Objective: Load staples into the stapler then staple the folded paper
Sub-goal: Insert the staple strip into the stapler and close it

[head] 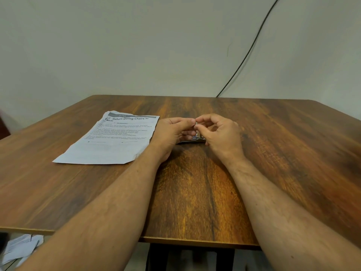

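Observation:
A small metallic stapler (192, 139) lies on the wooden table (195, 182), mostly hidden between my hands. My left hand (173, 132) and my right hand (220, 133) meet just above it, fingertips pinched together on a small silvery piece, apparently a strip of staples (196, 125). My lower fingers curl around the stapler's top. A printed white paper (115, 139), headed "Return Dining Chairs to Table", lies flat on the table to the left of my left hand, its right edge under my wrist.
A black cable (252, 45) runs down the wall behind the table's far edge. Loose papers (21, 247) lie on the floor below the table's near left corner. A dark table leg (156, 257) stands under the front edge.

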